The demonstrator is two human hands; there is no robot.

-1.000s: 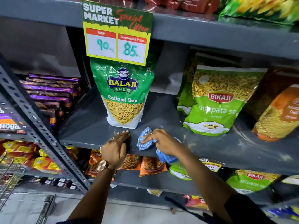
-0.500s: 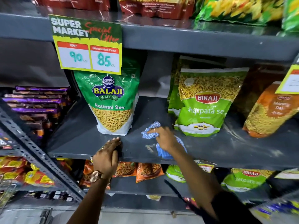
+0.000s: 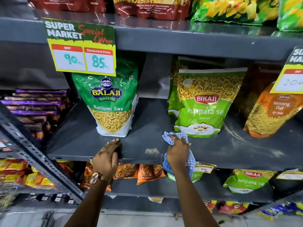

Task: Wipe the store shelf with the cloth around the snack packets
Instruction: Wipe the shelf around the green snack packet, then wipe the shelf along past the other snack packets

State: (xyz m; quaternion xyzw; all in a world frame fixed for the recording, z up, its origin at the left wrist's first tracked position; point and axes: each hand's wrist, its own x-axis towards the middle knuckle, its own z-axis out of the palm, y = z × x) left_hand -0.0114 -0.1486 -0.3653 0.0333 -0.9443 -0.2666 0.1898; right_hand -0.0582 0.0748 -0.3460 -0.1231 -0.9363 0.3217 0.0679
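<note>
A dusty grey metal shelf (image 3: 147,128) holds snack packets. My right hand (image 3: 177,150) presses a blue-and-white checked cloth (image 3: 168,137) onto the shelf's front part, just in front of the green Bikaji packet (image 3: 203,104). Part of the cloth hangs over the shelf edge below my wrist. My left hand (image 3: 107,157) rests flat on the shelf's front lip, fingers together, right below the green Balaji Ratlami Sev packet (image 3: 111,104). A pale smudge of dust (image 3: 151,151) lies on the shelf between my hands.
An orange Moong Dal packet (image 3: 273,112) leans at the right. A yellow price sign (image 3: 82,51) hangs from the shelf above. Purple packets (image 3: 36,105) are stacked on the left unit behind a slanted perforated steel post (image 3: 37,161). More packets fill the lower shelf.
My right hand has slid the cloth rightward along the shelf, from near the Balaji packet to the front of the Bikaji packet. The left hand stays on the lip.
</note>
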